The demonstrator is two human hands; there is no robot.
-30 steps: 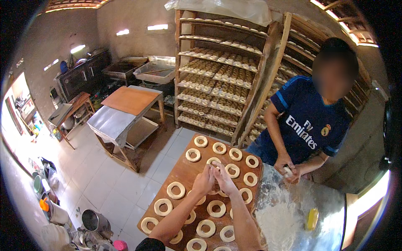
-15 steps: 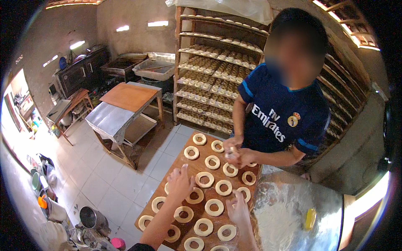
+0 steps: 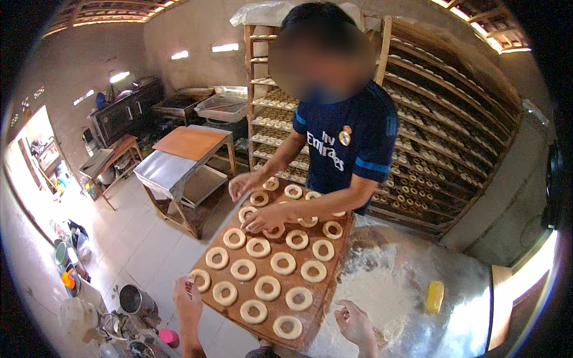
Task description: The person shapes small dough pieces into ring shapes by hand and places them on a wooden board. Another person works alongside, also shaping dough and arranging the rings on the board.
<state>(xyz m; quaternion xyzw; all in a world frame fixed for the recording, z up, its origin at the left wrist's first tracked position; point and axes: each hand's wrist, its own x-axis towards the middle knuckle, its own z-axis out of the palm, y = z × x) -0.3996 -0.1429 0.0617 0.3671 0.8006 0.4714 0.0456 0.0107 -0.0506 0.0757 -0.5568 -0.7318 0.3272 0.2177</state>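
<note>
A brown wooden board (image 3: 240, 301) carries rows of pale dough rings (image 3: 267, 287). At its near left edge is my left hand (image 3: 186, 298), fingers bent and apart beside a dough ring (image 3: 201, 280); I see nothing held in it. Off the board's right side, my right hand (image 3: 353, 323) hovers above the floured tabletop, thumb and fingers loosely curled, apart and holding nothing. Across from me a person in a dark blue shirt (image 3: 352, 134) leans over the board. One of that person's hands (image 3: 262, 218) is over the rings, the other (image 3: 242, 186) by the far left edge.
A metal-topped table (image 3: 397, 262) dusted with flour extends right, with a yellow block-like item (image 3: 434, 297) on it. Behind the person stand racks (image 3: 258, 83) filled with dough rings. A small table (image 3: 156, 173) is at left; a metal pot (image 3: 137, 300) is on the floor.
My hands have come off the rings, the left to the board's near left, the right out over the flour. The other person's hands have parted and reached left over the board. My view has shifted.
</note>
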